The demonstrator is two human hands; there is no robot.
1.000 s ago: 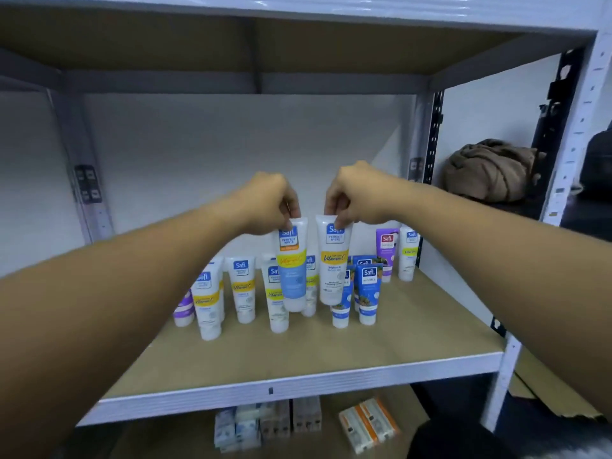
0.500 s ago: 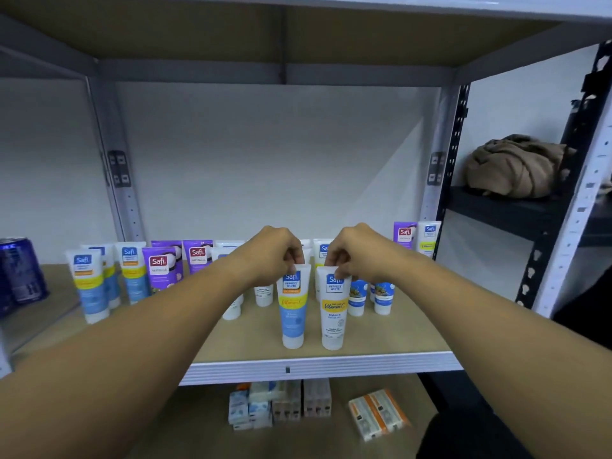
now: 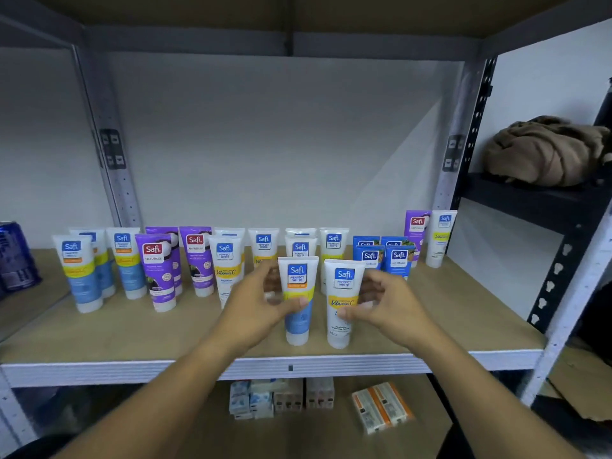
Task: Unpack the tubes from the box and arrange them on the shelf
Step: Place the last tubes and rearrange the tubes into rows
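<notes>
Two Safi tubes stand cap-down side by side near the front edge of the tan shelf board [image 3: 463, 313]. The left one is a white and blue tube [image 3: 297, 276]; my left hand [image 3: 255, 303] curls round its middle, thumb across its front. The right one is a white Vitamin C tube [image 3: 341, 331]; my right hand [image 3: 392, 306] wraps it from the right, thumb on its front. Behind them stand several more tubes in rows: white and blue ones [image 3: 77, 273], purple ones [image 3: 159, 270], small blue ones [image 3: 399, 260].
A blue can [image 3: 16, 256] stands at the far left of the shelf. A brown cloth [image 3: 546, 150] lies on the black rack to the right. Small cartons [image 3: 281, 395] and orange-striped boxes [image 3: 381, 405] lie on the lower shelf. The white upright post [image 3: 569, 293] stands at the right front corner.
Both tubes came down onto the shelf near its front edge. My hands slid from pinching the tubes' top ends down to their middles. The view moved left, showing more tubes.
</notes>
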